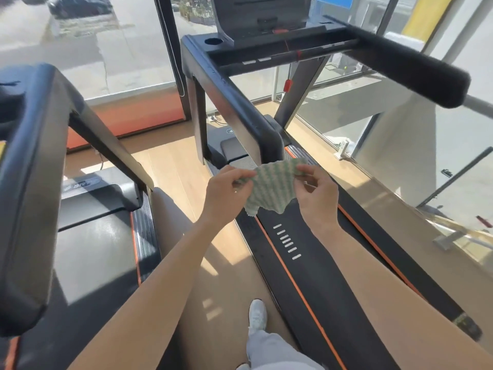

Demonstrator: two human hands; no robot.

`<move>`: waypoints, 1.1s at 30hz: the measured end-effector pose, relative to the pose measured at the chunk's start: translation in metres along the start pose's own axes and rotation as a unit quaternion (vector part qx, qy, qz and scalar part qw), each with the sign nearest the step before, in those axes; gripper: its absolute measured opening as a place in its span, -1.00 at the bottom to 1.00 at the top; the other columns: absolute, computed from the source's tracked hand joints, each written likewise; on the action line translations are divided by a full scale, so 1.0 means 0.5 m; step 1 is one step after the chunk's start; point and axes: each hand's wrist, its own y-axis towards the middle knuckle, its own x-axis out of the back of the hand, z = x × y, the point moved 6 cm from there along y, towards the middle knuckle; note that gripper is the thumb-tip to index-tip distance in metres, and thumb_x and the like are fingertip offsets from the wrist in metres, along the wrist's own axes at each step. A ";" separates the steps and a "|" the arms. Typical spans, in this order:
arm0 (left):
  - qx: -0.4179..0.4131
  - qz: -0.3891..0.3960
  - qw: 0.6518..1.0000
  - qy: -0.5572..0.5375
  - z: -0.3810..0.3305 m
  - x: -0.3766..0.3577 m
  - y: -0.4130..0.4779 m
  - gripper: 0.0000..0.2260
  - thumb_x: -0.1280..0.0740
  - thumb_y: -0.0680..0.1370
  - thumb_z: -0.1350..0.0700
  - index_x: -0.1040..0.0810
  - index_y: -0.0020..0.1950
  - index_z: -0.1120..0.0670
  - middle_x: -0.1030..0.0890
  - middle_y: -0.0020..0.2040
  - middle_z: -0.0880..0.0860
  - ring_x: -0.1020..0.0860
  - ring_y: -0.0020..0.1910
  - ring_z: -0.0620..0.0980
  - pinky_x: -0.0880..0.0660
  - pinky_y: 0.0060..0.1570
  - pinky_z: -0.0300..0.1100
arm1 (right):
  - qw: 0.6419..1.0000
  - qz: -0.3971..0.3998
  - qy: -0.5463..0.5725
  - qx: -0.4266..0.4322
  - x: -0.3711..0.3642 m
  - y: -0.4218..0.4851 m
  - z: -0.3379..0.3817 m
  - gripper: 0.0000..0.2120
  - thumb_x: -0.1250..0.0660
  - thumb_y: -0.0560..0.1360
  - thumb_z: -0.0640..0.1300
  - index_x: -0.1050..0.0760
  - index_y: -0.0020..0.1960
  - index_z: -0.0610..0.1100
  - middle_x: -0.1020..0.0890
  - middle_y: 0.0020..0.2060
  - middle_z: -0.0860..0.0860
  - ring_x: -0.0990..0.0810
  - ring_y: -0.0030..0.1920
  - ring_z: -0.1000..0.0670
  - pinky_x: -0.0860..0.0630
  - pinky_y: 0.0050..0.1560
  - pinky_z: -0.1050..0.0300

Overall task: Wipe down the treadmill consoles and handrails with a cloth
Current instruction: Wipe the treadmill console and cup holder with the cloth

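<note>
At your far left, the outer rail (34, 182) of the left treadmill runs toward you, dark and glossy, with the left belt (93, 249) below it. A strip of wood floor (181, 177) separates that machine from the next one. Your white shoe (257, 315) stands on the floor, just beside the next deck's edge.

Your left hand (222, 194) pinches the left edge of the cloth (269, 188), thumb and fingers closed on the fabric. The cloth, pale with a green check, hangs stretched in the air between your 2 hands. It sits above the front of the right belt (320, 263) and just under the near end of the left rail (234, 102). You cannot tell whether its top edge brushes that rail end. Your right hand (316, 198) pinches the right edge the same way, fingers curled on the upper corner.

Higher up, a round cup holder (213, 41) sits left of the console (261, 20), and both are well apart from the cloth. A red clip (286, 85) hangs below the crossbar. The right rail (413, 68) juts toward you at the upper right, also well apart from the cloth. The right belt, black with orange stripes, runs under your right forearm. Glass (453, 156) closes the far right.
</note>
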 end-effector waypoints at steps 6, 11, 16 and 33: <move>-0.057 -0.050 0.997 0.020 0.010 -0.033 0.152 -0.68 -0.40 0.54 0.34 -0.69 0.23 0.05 -0.61 0.08 0.01 -0.61 0.06 0.01 -0.60 0.08 -0.07 | 0.996 0.031 -0.043 0.071 -0.057 0.140 -0.035 -0.42 -0.47 0.46 -0.33 -0.41 0.43 -0.12 -0.42 0.35 0.01 -0.48 0.34 -0.01 -0.56 0.27 -0.03; -0.043 -0.091 0.994 0.053 0.068 -0.077 0.211 -0.65 -0.42 0.54 0.25 -0.63 0.31 0.05 -0.39 0.46 0.03 -0.40 0.43 0.09 -0.45 0.36 0.14 | 0.990 0.102 -0.039 0.094 -0.127 0.191 -0.063 -0.24 -0.52 0.41 -0.31 -0.32 0.55 -0.09 -0.09 0.57 -0.07 -0.09 0.53 0.29 -0.33 0.37 0.40; -0.042 -0.198 0.979 -0.018 0.080 -0.096 0.148 -0.71 -0.47 0.52 0.33 -0.62 0.15 0.03 -0.46 0.24 0.07 -0.53 0.23 0.04 -0.66 0.02 0.05 | 0.996 0.071 0.009 0.055 -0.136 0.179 -0.097 -0.28 -0.57 0.40 -0.20 -0.37 0.50 -0.06 -0.18 0.45 -0.01 -0.27 0.48 0.08 -0.48 0.34 0.13; -0.036 -0.102 0.994 -0.031 0.090 -0.142 0.213 -0.65 -0.21 0.68 0.12 -0.46 0.47 0.10 -0.41 0.53 0.13 -0.35 0.52 0.07 -0.28 0.50 -0.05 | 0.975 0.221 -0.024 0.013 -0.182 0.240 -0.061 -0.35 -0.28 0.61 0.05 -0.16 0.62 -0.10 -0.28 0.57 0.03 -0.25 0.54 0.16 -0.23 0.44 0.39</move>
